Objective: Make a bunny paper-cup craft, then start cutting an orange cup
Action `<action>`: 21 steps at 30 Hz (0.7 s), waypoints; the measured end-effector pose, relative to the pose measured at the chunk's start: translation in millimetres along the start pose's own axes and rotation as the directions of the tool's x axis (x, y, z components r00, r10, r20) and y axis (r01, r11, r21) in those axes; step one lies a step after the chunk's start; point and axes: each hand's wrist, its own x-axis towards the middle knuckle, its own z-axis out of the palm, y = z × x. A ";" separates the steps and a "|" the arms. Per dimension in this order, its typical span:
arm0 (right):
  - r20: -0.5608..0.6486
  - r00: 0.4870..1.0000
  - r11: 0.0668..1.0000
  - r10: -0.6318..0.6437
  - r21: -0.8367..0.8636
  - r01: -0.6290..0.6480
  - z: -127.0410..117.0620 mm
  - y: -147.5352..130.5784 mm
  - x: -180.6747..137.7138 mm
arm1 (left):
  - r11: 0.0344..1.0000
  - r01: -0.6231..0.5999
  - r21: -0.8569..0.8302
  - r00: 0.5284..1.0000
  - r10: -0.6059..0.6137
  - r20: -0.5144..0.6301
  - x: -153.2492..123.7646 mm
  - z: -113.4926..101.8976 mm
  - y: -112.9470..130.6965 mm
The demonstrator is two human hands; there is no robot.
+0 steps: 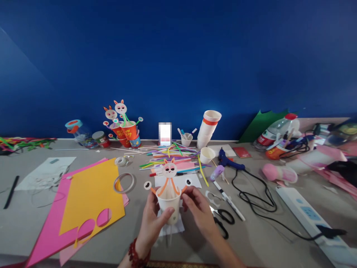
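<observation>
I had the white paper cup point(169, 206) upright in front of me, gripped in my left hand point(151, 217) with the thumb across its front and the fingers round its left side. My right hand point(196, 208) was at the cup's right side, fingers curled close below the right round disc point(189, 182); I could not tell whether they were pinching anything. The rabbit face point(169, 169) rose above the cup's rim on two orange strips point(174, 186), and the left round disc point(147, 184) stuck out at the cup's left.

To the left of the cup were a tape ring point(132, 183) and a yellow sheet point(93, 197) with round cut-outs, lying over a pink sheet point(50, 223). Right of the cup lay black-handled scissors point(218, 211), a white marker point(231, 202) and, farther back, a purple glue stick point(217, 173) and a blue glue gun point(231, 163). Beyond the cup were scattered coloured sticks point(173, 150); behind it to the right leaned a cup stack point(206, 130), and behind it to the left stood a red cup point(129, 132) with another rabbit head point(121, 108) above it.
</observation>
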 end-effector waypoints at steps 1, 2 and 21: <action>0.020 1.000 1.000 0.010 -0.021 -0.009 0.3 1.7 -1.7 | 1.000 0.007 -0.013 1.000 -0.007 -0.011 0.2 0.0 0.2; 0.041 0.999 0.999 0.024 -0.042 -0.022 0.6 3.6 -3.8 | 1.000 0.014 -0.026 0.999 -0.015 -0.028 0.5 -0.1 0.5; 0.296 0.928 0.973 0.228 -0.105 -0.206 16.2 30.0 -29.8 | 0.983 0.033 -0.178 0.992 -0.054 -0.113 5.6 -1.8 3.9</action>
